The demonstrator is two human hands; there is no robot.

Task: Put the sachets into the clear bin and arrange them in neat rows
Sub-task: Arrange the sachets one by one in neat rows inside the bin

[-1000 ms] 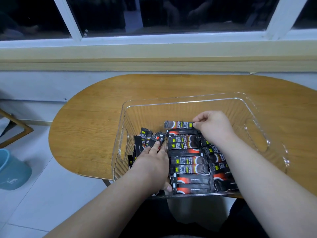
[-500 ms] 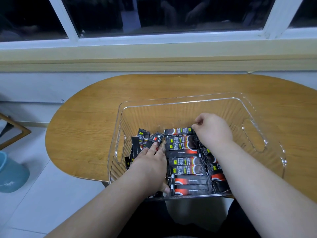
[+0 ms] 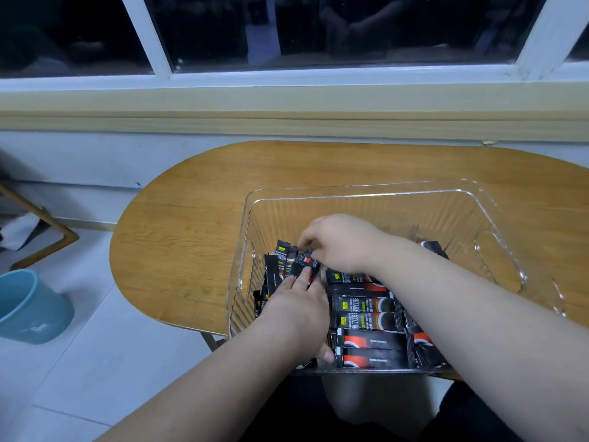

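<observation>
Room for moving lies toward 12 and 2 o'clock inside the clear ribbed plastic bin point(image 3: 357, 195), which stands on the oval wooden table point(image 3: 191, 237) with its near wall at the table's 6 o'clock edge. We press our left hand point(image 3: 298, 314), fingers straight and together, against loose black stick sachets point(image 3: 281, 263) standing on end at 9 o'clock, long axes leaning toward 12. Our right hand point(image 3: 342, 244) curls its fingers onto their top ends; blur hides whether it pinches. Near 6 o'clock, flat sachets point(image 3: 366, 314) lie in a row, long axes running 9 to 3.
</observation>
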